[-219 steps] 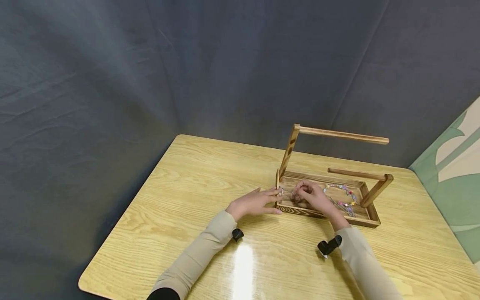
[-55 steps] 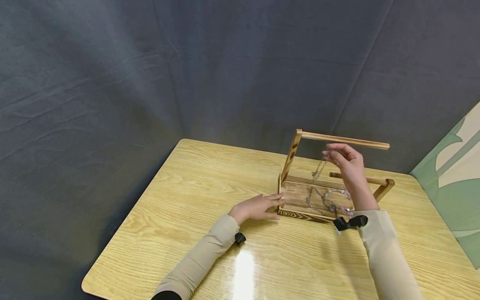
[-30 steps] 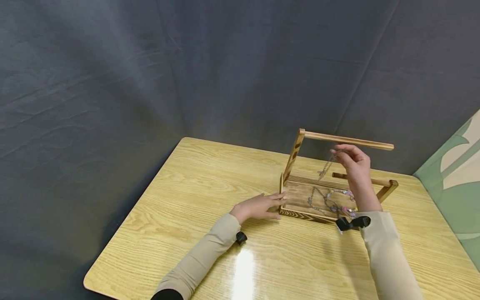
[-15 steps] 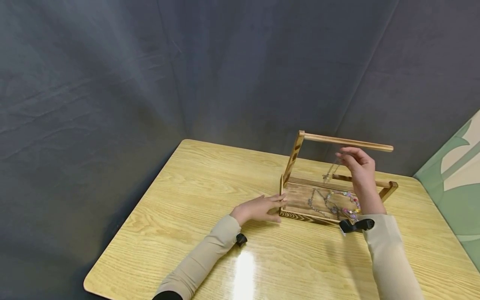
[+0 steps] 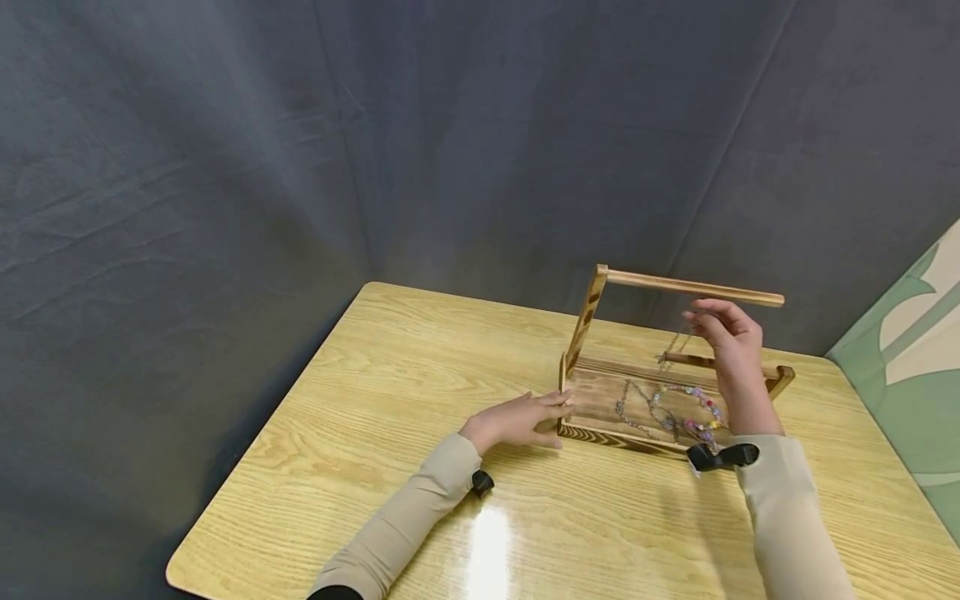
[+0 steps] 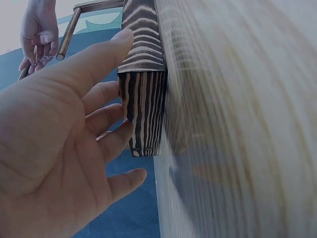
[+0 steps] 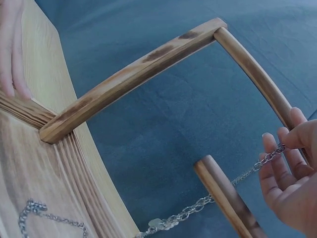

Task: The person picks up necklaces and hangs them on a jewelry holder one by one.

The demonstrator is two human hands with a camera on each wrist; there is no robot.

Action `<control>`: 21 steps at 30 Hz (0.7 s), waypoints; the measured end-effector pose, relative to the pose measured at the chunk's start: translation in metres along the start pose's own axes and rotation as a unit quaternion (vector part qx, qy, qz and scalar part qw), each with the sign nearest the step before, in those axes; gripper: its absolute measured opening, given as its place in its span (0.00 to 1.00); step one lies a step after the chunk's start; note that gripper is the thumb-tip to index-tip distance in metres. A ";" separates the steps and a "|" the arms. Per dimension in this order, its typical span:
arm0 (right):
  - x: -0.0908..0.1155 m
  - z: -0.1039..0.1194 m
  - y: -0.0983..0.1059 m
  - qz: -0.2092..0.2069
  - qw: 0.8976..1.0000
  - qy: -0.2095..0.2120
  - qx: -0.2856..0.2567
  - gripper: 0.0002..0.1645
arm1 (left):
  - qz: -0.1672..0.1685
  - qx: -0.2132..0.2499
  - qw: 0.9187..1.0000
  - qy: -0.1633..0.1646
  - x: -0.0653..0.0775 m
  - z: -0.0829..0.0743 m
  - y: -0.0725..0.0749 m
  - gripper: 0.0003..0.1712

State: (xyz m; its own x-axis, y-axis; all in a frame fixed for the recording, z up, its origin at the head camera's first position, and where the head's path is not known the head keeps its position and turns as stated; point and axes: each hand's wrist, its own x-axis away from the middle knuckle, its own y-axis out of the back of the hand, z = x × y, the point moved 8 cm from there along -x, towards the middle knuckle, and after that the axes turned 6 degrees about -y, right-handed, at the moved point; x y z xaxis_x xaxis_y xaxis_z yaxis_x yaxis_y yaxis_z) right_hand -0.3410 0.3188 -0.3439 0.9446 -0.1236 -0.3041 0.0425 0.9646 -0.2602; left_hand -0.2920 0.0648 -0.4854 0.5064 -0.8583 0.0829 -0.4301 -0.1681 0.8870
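My right hand (image 5: pixel 735 337) pinches a thin silver chain (image 7: pixel 185 212) between thumb and fingertips. The chain hangs in the air by the short lower bar (image 7: pixel 230 198) of a wooden jewelry stand; I cannot tell whether they touch. Just above the hand runs the stand's long upper bar (image 5: pixel 690 285). My left hand (image 5: pixel 517 419), fingers extended, rests against the left end of the stand's tray (image 6: pixel 143 111). In the tray lie another silver chain (image 7: pixel 24 220) and a colorful beaded bracelet (image 5: pixel 708 404), partly overlapping other chain.
The stand's left post (image 5: pixel 587 321) rises from the tray's back left corner, and its right post (image 5: pixel 780 382) is partly behind my right hand. A wooden table (image 5: pixel 360 467) carries the stand. Behind hangs a dark curtain (image 5: pixel 480 150), with a green patterned panel (image 5: pixel 907 367) at right.
My right hand has risen from inside the tray with the chain pinched in it. Over the last second it has drifted right and slightly down. The left hand stays at the tray's end.
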 end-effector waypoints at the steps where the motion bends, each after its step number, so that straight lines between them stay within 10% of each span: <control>1: 0.000 0.000 0.001 -0.003 1.000 0.000 0.004 0.11 | 0.000 0.000 1.000 0.000 0.000 0.000 0.000 0.42; 21: 0.003 0.004 0.019 -0.038 0.999 -0.014 -0.035 0.14 | -0.006 -0.003 1.000 -0.002 -0.001 -0.001 0.000 0.40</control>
State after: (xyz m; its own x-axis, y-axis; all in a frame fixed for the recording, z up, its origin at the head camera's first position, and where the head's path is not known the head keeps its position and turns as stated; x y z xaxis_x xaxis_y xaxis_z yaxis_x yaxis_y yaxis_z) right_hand -0.3360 0.3373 -0.3463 0.9483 -0.1891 -0.2548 0.0933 0.9337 -0.3458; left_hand -0.2919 0.0659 -0.4851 0.5088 -0.8580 0.0712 -0.4194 -0.1747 0.8908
